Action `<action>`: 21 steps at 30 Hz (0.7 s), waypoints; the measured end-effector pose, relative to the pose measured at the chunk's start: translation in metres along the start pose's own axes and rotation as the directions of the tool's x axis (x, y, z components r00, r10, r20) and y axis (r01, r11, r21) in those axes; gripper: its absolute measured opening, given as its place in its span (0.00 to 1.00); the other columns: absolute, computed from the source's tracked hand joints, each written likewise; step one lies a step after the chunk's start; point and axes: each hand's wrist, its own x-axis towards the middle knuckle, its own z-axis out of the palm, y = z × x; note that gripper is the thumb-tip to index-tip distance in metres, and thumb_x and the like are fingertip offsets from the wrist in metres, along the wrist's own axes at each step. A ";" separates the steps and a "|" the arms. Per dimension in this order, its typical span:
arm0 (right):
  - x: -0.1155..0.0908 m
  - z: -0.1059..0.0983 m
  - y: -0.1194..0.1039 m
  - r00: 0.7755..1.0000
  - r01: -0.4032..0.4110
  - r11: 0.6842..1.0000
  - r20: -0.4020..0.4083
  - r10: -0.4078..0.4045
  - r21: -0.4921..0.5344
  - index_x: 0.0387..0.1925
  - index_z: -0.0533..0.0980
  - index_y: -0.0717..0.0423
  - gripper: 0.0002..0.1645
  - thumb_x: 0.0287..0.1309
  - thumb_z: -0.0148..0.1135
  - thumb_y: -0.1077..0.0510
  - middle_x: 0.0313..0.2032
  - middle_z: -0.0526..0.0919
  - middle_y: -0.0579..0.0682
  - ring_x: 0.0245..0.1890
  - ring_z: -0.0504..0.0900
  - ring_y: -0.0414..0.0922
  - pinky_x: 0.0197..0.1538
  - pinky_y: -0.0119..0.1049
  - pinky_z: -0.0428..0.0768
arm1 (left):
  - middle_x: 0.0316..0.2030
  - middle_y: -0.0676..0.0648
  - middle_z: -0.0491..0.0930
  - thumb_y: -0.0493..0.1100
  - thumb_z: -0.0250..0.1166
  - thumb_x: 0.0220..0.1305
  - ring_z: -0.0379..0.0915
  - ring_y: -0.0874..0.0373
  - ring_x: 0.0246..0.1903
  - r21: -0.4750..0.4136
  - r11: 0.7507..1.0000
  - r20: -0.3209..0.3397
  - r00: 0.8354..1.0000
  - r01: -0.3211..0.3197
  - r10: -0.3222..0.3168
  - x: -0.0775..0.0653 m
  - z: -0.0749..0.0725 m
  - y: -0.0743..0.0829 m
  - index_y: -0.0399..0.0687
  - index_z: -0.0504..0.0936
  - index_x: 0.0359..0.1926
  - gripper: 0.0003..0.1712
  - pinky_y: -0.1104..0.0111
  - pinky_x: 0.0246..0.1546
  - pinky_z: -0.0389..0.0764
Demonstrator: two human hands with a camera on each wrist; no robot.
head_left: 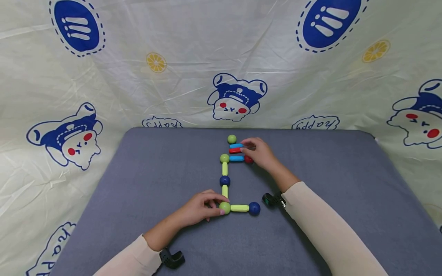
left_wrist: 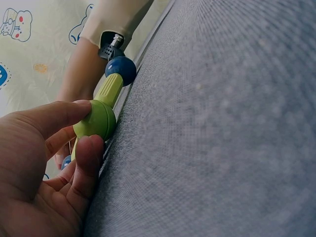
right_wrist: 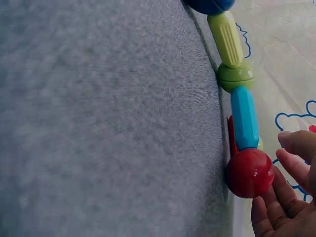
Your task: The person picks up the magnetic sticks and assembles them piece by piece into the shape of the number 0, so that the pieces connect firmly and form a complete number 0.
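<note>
My left hand (head_left: 203,207) pinches the lower-left green ball (head_left: 225,208) of a ball-and-stick shape between thumb and fingers. From that ball a yellow-green stick (head_left: 239,208) runs right to a blue ball (head_left: 254,208). Two more yellow-green sticks, joined by another blue ball (head_left: 225,181), lead up to a second green ball (head_left: 224,158). There a light-blue stick (head_left: 236,158) links to a red ball (head_left: 248,159), partly covered by my right hand (head_left: 259,153). That hand's fingers hover at the right ends of a loose red stick (head_left: 235,151) and another light-blue stick (head_left: 236,145); nothing shows between them.
A loose green ball (head_left: 231,139) lies near the table's back edge. Grey cloth covers the table (head_left: 165,165). Behind it hangs a pale printed sheet (head_left: 186,92). Black wrist devices sit by both sleeves, the right one (head_left: 272,199) close to the lower blue ball.
</note>
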 end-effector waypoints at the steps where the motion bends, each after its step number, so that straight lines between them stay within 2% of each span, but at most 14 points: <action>1: 0.002 0.001 0.000 1.000 -0.002 1.000 0.006 0.002 -0.006 0.58 0.78 0.55 0.21 0.68 0.64 0.52 0.57 0.76 0.58 0.59 0.78 0.56 0.63 0.52 0.78 | 0.45 0.43 0.77 0.43 0.72 0.64 0.74 0.63 0.31 0.003 1.000 0.000 1.000 -0.002 0.002 0.000 0.000 0.000 0.51 0.86 0.55 0.18 0.69 0.24 0.81; 6: 0.008 0.006 0.001 0.999 -0.021 0.999 0.026 0.021 -0.031 0.57 0.79 0.55 0.20 0.68 0.64 0.53 0.57 0.76 0.58 0.58 0.76 0.54 0.64 0.51 0.76 | 0.45 0.43 0.77 0.43 0.72 0.64 0.74 0.62 0.30 0.010 1.000 0.003 1.000 -0.009 0.009 0.001 -0.001 -0.001 0.52 0.86 0.55 0.18 0.69 0.24 0.81; 13: 0.016 0.011 0.005 0.998 -0.024 0.997 0.051 0.028 -0.070 0.56 0.80 0.57 0.19 0.67 0.65 0.54 0.53 0.77 0.59 0.54 0.77 0.54 0.59 0.50 0.77 | 0.44 0.43 0.77 0.44 0.72 0.64 0.74 0.62 0.30 0.006 1.000 0.006 1.000 -0.007 0.007 0.001 0.000 -0.002 0.53 0.86 0.55 0.18 0.69 0.24 0.81; 21: 0.020 0.012 0.001 0.997 -0.017 0.993 0.079 0.027 -0.117 0.54 0.80 0.59 0.18 0.67 0.65 0.54 0.54 0.79 0.61 0.55 0.77 0.55 0.59 0.50 0.78 | 0.43 0.42 0.77 0.43 0.72 0.63 0.74 0.63 0.29 0.008 1.000 0.000 1.000 -0.012 0.012 0.001 -0.001 -0.001 0.53 0.86 0.55 0.18 0.70 0.24 0.80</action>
